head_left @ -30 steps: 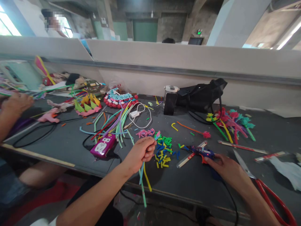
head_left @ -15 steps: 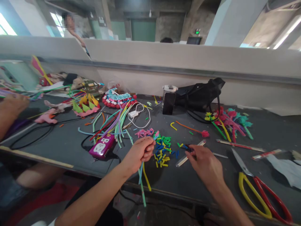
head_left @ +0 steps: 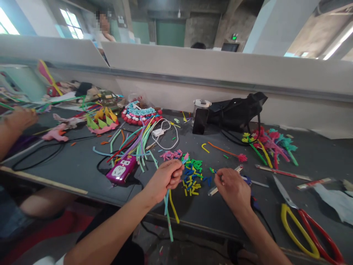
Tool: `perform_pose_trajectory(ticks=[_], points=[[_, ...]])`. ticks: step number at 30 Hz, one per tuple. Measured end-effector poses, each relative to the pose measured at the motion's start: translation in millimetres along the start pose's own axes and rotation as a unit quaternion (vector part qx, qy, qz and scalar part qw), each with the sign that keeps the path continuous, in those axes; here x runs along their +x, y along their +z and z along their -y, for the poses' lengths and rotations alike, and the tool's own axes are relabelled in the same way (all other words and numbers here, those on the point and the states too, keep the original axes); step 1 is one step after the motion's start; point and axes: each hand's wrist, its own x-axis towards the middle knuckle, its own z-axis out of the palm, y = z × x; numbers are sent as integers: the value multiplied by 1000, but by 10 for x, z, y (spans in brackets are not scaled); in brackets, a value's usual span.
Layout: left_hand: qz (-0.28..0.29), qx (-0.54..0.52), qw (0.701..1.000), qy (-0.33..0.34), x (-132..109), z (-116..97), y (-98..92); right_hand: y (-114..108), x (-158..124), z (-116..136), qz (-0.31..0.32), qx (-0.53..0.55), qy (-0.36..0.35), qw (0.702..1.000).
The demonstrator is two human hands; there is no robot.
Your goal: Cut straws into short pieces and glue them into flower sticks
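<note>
My left hand (head_left: 165, 179) is closed in a fist around several long chenille stems. A light blue and pink tip sticks out above my fingers; a yellow stem (head_left: 173, 209) and a green stem (head_left: 170, 228) hang below, past the table edge. My right hand (head_left: 234, 188) has its fingertips pinched on a short piece of chenille stem (head_left: 213, 170), green and blue; my fingers partly hide it. Behind that hand shows part of a blue-purple glue gun (head_left: 246, 179), mostly covered. Between the hands lies a pile of cut green, blue and yellow stem pieces (head_left: 192, 176).
Scissors (head_left: 292, 206) lie at the right. A purple power socket (head_left: 121, 170) and a bundle of stems (head_left: 142, 147) are at the left. A phone (head_left: 200, 121) and black bag (head_left: 237, 112) stand behind. Another person's hand (head_left: 20, 119) works at the far left.
My right hand has shifted slightly left and its fingertips have closed on the short piece. More of the glue gun shows behind it. My left hand keeps its grip.
</note>
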Motion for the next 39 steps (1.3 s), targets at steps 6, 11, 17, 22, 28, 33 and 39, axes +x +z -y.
perform_pose_trajectory(ticks=[6,11,17,22,28,33,39], points=[[0,3,1000,1,-9,-3,32,-87,7,-14,8,112,-16,994],[3,10,1000,2,12,6,13,-110,61,-73,6,132,55,990],[-25,-6,999,41,24,-97,-98,-105,108,69,2,207,-17,978],[-37,-17,998,53,22,-160,-156,-116,314,329,60,250,-11,966],[-37,-20,997,62,65,-130,-193,-50,666,712,186,183,-72,963],[-36,-17,998,51,69,-106,-184,-81,548,921,253,164,-127,945],[-28,-11,999,30,63,-76,-91,-17,367,1018,244,173,-117,947]])
